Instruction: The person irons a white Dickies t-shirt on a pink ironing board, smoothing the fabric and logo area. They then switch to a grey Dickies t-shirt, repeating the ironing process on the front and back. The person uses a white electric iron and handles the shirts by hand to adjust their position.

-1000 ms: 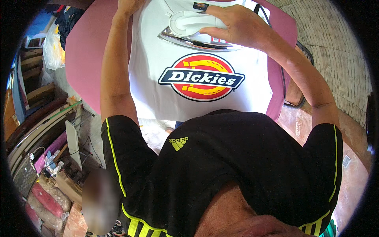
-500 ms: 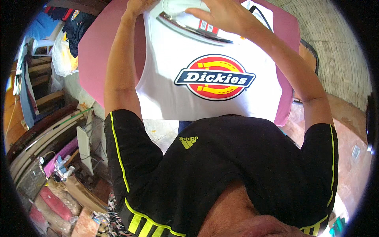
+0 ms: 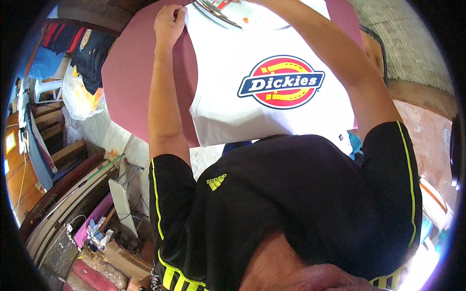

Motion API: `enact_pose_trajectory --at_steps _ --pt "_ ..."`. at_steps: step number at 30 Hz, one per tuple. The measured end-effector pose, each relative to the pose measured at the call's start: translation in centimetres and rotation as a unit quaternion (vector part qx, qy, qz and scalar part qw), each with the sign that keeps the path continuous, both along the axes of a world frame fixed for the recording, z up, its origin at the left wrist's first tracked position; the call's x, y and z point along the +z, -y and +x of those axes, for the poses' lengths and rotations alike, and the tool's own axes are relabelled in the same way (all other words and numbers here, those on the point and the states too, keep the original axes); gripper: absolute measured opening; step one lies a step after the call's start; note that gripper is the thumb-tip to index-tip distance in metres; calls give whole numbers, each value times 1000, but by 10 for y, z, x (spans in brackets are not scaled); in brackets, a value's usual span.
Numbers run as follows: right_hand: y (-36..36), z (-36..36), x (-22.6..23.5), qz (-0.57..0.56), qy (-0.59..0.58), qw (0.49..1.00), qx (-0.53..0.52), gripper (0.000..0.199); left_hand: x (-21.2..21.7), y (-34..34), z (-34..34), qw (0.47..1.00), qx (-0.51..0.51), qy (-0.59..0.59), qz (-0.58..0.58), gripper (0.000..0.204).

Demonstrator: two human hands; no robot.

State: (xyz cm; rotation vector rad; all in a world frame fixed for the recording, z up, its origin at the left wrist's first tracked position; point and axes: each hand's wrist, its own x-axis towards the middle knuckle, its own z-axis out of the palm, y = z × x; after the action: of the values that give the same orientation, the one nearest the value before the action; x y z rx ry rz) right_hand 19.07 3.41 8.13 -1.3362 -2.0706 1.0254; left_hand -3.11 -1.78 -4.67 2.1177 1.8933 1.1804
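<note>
Iron (image 3: 216, 14) at the far edge of view, over the white garment (image 3: 218, 63) — just right of the left hand (image 3: 169, 24), its visible metal edge slanting from far left to near right. The left fingers are curled, apparently pinching the garment's far left edge; the right hand (image 3: 255, 1) is mostly cut off — I cannot tell its grip.

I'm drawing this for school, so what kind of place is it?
Perhaps a cluttered workroom for clothes, at home or in a small shop: there's an iron, a white shirt spread on a pink table, and dark clothes to the left.
</note>
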Motion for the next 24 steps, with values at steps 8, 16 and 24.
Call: enact_pose_trajectory --at_steps 8,16,24 --pt "29 7 -16 -9 -25 999 26 55 -8 5 -1 995 16 44 84 16" --pt "10 -13 -3 -43 22 997 -54 56 -4 2 3 997 22 54 57 17" --pt "33 -14 -6 -45 43 998 -10 43 -5 7 2 990 24 126 56 15"
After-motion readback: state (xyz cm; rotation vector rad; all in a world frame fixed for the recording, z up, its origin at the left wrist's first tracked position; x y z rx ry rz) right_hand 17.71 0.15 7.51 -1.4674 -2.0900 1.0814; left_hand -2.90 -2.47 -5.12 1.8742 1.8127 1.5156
